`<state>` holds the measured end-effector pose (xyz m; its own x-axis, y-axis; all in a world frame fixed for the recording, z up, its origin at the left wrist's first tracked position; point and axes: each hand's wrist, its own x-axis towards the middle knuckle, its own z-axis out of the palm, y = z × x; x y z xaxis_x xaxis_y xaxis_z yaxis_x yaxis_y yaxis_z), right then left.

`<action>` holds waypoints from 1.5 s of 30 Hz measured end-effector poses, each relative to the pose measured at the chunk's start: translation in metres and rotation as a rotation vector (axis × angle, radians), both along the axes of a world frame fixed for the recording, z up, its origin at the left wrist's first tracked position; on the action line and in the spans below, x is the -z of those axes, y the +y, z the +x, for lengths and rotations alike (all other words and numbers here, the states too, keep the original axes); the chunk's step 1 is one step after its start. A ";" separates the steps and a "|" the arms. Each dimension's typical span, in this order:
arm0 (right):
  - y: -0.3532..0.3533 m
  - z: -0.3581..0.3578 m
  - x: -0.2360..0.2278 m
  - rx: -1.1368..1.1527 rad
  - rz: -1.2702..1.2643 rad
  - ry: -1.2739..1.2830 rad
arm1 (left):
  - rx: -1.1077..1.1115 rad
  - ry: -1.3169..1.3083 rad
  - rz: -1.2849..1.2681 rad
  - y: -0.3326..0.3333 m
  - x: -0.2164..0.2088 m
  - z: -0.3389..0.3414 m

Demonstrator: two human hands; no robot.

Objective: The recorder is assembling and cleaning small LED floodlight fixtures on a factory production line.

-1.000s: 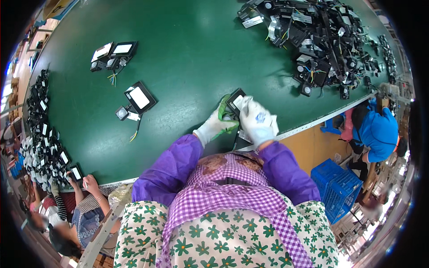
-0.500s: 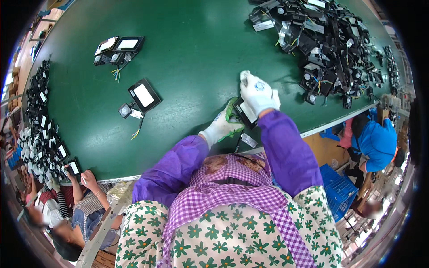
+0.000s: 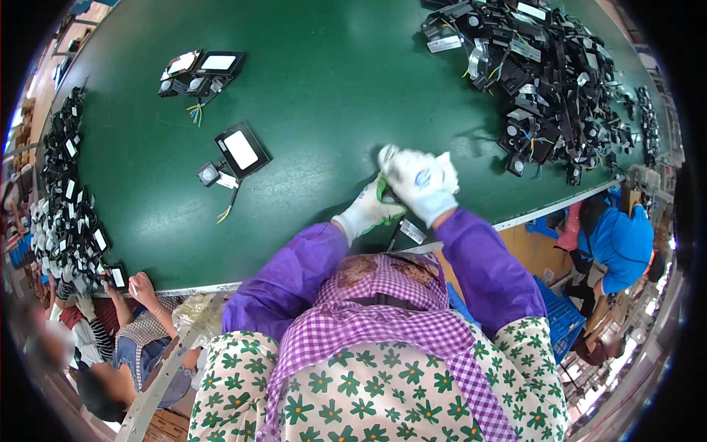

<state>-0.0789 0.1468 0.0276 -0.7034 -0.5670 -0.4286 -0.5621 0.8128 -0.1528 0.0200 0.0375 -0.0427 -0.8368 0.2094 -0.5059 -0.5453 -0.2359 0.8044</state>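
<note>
My left hand [image 3: 370,206], in a white glove with green palm side, is closed around a small black LED floodlight, now almost wholly covered by the hands. A white label [image 3: 412,231] on its cable sticks out below, near the table edge. Over the light lies my right hand [image 3: 421,179], white-gloved and slightly blurred, its fingers curled closed. A bit of white shows at its right side; whether that is cloth or glove I cannot tell. To the left, a black floodlight [image 3: 241,149] with a round motion sensor and coloured wire ends lies on the green table [image 3: 309,96].
Two more floodlights [image 3: 216,64] lie together at the far left. A big heap of black floodlights [image 3: 545,88] covers the far right, and another pile [image 3: 70,199] runs along the left edge. Co-workers sit at lower left and right; a blue crate [image 3: 563,317] stands below the right edge.
My right hand has come nearer and slightly left, now covering the floodlight's white panel that showed before. My left hand keeps its hold. The whole view has shifted slightly.
</note>
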 end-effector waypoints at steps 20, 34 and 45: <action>0.032 0.008 0.036 0.083 -0.466 0.359 | -0.060 0.132 -0.003 0.021 0.006 0.002; 0.099 0.073 0.017 0.230 -0.230 0.147 | -0.048 -0.129 0.234 0.012 -0.020 -0.005; 0.033 -0.048 0.033 0.444 -0.207 0.123 | -0.032 -0.008 0.031 0.022 0.006 0.002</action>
